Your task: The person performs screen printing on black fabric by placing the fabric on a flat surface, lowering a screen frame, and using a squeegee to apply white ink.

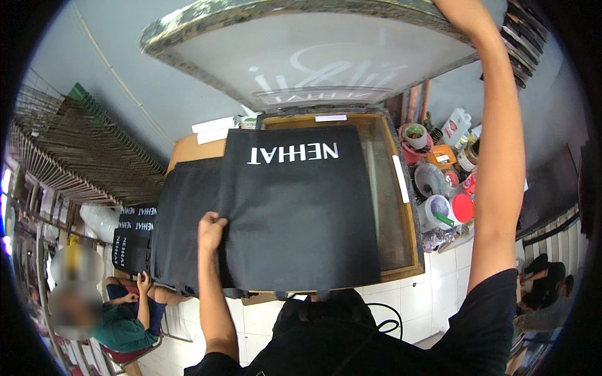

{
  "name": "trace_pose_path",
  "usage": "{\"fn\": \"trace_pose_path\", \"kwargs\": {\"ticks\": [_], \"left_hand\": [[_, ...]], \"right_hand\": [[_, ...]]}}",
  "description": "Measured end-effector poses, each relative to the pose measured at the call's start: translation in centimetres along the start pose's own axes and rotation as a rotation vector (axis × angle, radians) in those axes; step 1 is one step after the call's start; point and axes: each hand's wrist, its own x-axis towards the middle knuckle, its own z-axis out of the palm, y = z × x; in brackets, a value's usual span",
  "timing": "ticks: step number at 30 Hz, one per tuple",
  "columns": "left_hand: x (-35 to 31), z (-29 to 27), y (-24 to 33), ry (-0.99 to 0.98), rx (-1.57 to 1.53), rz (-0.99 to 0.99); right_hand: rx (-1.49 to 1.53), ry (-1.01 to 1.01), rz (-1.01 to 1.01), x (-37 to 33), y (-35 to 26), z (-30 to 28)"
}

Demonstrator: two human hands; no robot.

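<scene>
A flat black fabric bag (298, 219) with white lettering along its far edge lies over a wooden-edged printing board (411, 250). My left hand (212, 230) pinches the bag's left edge, fingers closed on it. Beneath and to the left, a stack of similar black bags (185, 219) shows. Tilted up above the board is a screen-printing frame (301, 56), its pale mesh carrying a lettered design and its border stained. At the top edge of the picture my right hand (461, 14) grips the frame's upper right corner; its fingertips are partly cut off.
Right of the board stand tubs, a white jug (456, 125) and a red-lidded pot (463, 208). A wire drying rack (75, 144) fills the left side. Printed black pieces (132, 244) lie near a seated person in green (128, 326). White paper rolls (214, 128) sit behind the stack.
</scene>
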Motion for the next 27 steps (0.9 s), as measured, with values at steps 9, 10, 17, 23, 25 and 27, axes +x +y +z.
{"fn": "trace_pose_path", "kwargs": {"ticks": [9, 10, 17, 23, 25, 27], "left_hand": [[1.6, -20.9, -7.5, 0.701, 0.659, 0.066], [1.7, -19.5, -6.6, 0.751, 0.716, 0.186], [-2.6, 3.2, -5.6, -0.061, 0.656, 0.405], [-2.3, 6.6, -7.5, -0.008, 0.920, 0.466], [-2.1, 6.6, -7.7, 0.007, 0.895, 0.447], [-2.2, 6.7, -7.7, 0.060, 0.874, 0.468]], "right_hand": [[-0.010, 0.038, 0.000, 1.2, 0.2, -0.2], [-0.032, 0.063, -0.016, 0.4, -0.7, -0.1], [-0.073, 0.032, -0.117, 2.0, -0.1, -0.2], [-0.101, 0.007, -0.087, 1.7, -0.2, -0.4], [-0.108, 0.008, -0.072, 1.8, 0.1, -0.5], [-0.107, 0.008, -0.079, 1.9, 0.3, -0.5]]}}
